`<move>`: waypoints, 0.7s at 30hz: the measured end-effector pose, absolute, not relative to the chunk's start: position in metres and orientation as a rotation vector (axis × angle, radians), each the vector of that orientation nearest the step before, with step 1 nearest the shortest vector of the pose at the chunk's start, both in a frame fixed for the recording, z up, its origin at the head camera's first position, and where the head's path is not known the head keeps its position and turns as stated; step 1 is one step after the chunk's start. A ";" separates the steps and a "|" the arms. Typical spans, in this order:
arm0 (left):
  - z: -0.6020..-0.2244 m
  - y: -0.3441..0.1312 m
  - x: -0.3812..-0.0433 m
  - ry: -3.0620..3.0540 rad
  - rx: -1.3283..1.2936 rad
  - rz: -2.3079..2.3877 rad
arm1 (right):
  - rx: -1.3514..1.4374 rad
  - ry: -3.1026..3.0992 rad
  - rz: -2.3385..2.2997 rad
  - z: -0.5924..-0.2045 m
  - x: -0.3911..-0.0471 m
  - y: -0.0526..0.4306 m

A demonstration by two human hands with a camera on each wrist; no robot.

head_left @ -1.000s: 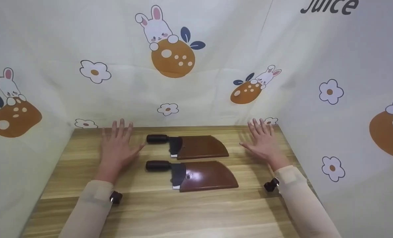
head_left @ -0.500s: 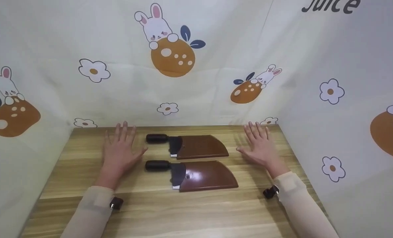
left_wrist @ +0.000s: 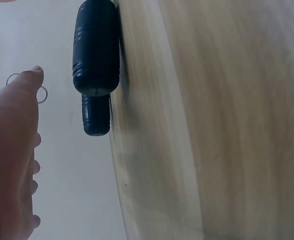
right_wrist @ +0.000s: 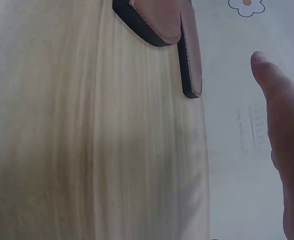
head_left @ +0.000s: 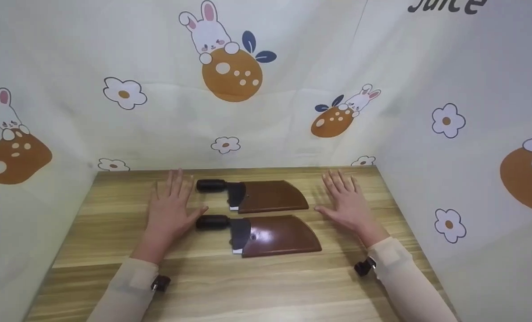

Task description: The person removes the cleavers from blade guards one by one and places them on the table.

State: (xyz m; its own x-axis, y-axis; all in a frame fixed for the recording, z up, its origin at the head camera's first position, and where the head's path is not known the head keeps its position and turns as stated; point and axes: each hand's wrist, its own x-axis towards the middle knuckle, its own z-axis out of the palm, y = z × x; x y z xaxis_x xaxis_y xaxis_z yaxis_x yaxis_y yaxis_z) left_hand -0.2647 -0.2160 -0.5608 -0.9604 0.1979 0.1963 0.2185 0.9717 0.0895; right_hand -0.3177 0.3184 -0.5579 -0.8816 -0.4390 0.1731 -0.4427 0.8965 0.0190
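Observation:
Two cleavers with black handles lie flat, one behind the other, on the wooden table, their blades covered by brown leather sheaths. In the head view the far cleaver (head_left: 272, 196) and the near cleaver (head_left: 279, 236) both have handles toward the left. My left hand (head_left: 170, 214) is held with fingers spread beside the handles; its thumb tip overlaps the near handle in this view. The left wrist view shows the near handle (left_wrist: 96, 47) apart from that thumb. To the right of the sheath tips is my right hand (head_left: 348, 205), fingers straight, holding nothing.
A pale cloth (head_left: 158, 120) printed with rabbits, oranges and flowers closes off the back and both sides of the wooden table (head_left: 266, 290). Small black wrist cameras sit on both sleeves, such as the left wrist camera (head_left: 161, 283).
Both hands have moved inward, toward the cleavers, and slightly back toward the body. The cleavers keep their places on the table, while the head view has tilted a little.

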 end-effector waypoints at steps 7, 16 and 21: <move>-0.563 -0.206 -0.261 -2.923 -0.366 -0.180 | 0.768 -2.845 0.139 -0.559 -0.309 0.309; -0.566 -0.195 -0.257 -2.910 -0.433 -0.244 | 0.855 -2.763 0.313 -0.563 -0.300 0.296; -0.568 -0.190 -0.255 -2.897 -0.448 -0.297 | 0.872 -2.763 0.376 -0.565 -0.296 0.291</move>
